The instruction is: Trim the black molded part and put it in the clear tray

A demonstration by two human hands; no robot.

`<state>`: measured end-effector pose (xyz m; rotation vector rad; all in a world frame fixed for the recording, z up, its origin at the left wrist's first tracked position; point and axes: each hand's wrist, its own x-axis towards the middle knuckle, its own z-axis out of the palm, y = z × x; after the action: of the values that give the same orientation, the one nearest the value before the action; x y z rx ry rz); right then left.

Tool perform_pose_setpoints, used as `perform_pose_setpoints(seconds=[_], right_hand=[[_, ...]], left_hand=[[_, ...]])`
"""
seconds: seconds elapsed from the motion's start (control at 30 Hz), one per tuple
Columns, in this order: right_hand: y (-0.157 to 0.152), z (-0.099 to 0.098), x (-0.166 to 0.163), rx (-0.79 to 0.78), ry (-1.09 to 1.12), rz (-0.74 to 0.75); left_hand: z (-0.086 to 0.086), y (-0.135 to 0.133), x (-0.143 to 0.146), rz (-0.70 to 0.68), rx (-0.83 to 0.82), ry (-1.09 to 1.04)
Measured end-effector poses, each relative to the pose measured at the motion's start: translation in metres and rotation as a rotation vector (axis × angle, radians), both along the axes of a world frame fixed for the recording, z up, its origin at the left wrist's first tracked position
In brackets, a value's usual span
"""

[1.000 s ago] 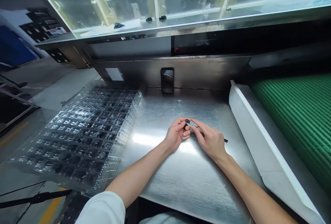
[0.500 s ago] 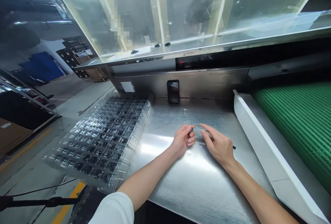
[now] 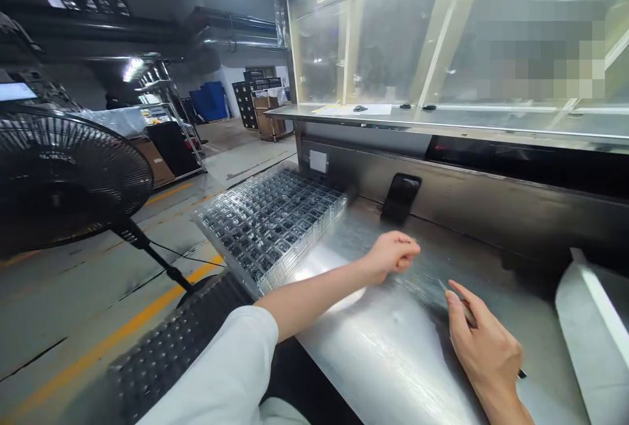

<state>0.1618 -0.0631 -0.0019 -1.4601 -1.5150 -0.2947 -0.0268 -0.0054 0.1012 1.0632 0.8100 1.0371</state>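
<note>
My left hand [image 3: 393, 256] is closed above the steel worktop [image 3: 393, 340], its fingers curled together. Whatever lies between those fingers, if anything, is hidden. To the right, my right hand [image 3: 484, 340] grips a slim, pointed, knife-like tool [image 3: 443, 286]. Its thin tip points up and left, and its dark end sticks out below the hand. The two hands are apart. Left of my left hand, at the worktop's left side, sits a clear plastic tray [image 3: 275, 222] with rows of pockets holding small black parts.
A black phone [image 3: 401, 197] leans on the steel back panel. Above it a shelf [image 3: 472, 120] carries a paper sheet and several small dark pieces. At the left stands a black fan [image 3: 63, 176]. A white guard rail [image 3: 594, 327] edges the right side.
The view has swung left, bringing in the fan. My hands have drawn apart, the left nearer the tray. The small dark part earlier in my left fingers no longer shows.
</note>
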Motion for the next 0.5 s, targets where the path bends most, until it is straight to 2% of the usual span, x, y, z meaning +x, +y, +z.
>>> perform_pose_setpoints(seconds=[0.13, 0.17, 0.23, 0.33, 0.5], right_hand=[[-0.001, 0.000, -0.004, -0.007, -0.004, 0.079], [-0.001, 0.000, -0.004, -0.009, -0.006, 0.098], [-0.001, -0.001, -0.004, -0.012, -0.009, 0.129], [0.000, -0.006, -0.001, -0.024, -0.009, 0.172], [0.005, -0.014, 0.003, -0.068, -0.053, 0.257]], left_hand=[[0.060, 0.056, -0.047, 0.313, 0.197, 0.100], [0.072, 0.071, -0.063, 0.373, 0.225, 0.204], [0.088, 0.098, -0.099, 0.512, 0.234, 0.540], [0.098, 0.131, -0.157, 0.624, 0.196, 0.771], [0.090, 0.176, -0.240, 0.732, 0.140, 1.068]])
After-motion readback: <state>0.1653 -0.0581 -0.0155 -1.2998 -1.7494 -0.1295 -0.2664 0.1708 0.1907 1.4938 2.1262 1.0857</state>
